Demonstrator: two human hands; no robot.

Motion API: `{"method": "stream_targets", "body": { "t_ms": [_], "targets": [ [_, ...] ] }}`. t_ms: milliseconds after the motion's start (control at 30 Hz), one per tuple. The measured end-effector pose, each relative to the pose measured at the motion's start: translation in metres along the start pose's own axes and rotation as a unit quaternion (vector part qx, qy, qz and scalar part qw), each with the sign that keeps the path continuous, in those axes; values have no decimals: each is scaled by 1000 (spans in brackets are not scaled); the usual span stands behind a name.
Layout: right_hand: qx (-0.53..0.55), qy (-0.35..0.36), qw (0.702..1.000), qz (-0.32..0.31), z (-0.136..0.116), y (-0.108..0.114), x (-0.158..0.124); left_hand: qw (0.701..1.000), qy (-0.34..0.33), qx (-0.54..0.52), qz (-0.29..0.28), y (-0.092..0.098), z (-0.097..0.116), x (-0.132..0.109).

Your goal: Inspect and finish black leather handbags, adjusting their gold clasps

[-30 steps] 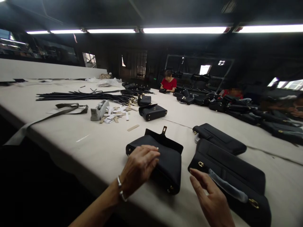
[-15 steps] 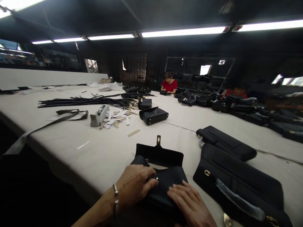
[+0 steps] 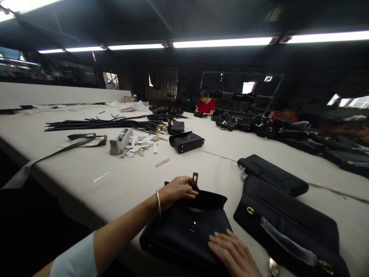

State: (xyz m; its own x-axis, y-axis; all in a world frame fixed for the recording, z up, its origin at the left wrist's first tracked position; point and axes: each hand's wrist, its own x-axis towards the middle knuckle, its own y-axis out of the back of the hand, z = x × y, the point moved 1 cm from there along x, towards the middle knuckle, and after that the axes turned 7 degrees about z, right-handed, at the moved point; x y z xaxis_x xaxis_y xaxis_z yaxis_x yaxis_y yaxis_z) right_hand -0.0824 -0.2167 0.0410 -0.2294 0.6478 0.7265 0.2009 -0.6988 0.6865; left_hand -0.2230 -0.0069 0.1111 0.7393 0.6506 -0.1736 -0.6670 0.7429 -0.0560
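A black handbag (image 3: 178, 234) lies in front of me with its flap (image 3: 211, 198) raised at the far side. A gold clasp plate (image 3: 195, 179) stands up from the flap's edge, and a small gold turn lock (image 3: 193, 227) sits on the bag's front. My left hand (image 3: 178, 189), a silver bracelet at its wrist, has its fingers closed on the flap beside the clasp plate. Flat on the bag's right part rests my right hand (image 3: 232, 252), fingers stretched out. The inside of the bag is mostly hidden.
Two black bags (image 3: 291, 219) (image 3: 272, 175) lie at right on the white table (image 3: 132, 188). Ahead are another bag (image 3: 187, 142), a tape dispenser (image 3: 121, 141), paper strips (image 3: 141, 146) and black straps (image 3: 106, 125). A person in red (image 3: 205, 104) sits at the far side.
My left hand has moved from the bag's front, by the turn lock, up to the flap beside the clasp plate. The turn lock is now uncovered. My right hand stays on the bag.
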Motion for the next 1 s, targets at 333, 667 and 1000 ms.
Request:
{"method": "stream_targets", "body": {
  "t_ms": [333,667,1000],
  "targets": [
    [150,-136,979,22,-28,37,44,974,-173,117,86,-16,-15,-82],
    [207,-95,974,10,-46,27,66,955,-240,133,113,-22,-22,-103],
    [177,19,982,63,-47,32,69,958,-231,127,116,-22,-21,-98]
  ]
}}
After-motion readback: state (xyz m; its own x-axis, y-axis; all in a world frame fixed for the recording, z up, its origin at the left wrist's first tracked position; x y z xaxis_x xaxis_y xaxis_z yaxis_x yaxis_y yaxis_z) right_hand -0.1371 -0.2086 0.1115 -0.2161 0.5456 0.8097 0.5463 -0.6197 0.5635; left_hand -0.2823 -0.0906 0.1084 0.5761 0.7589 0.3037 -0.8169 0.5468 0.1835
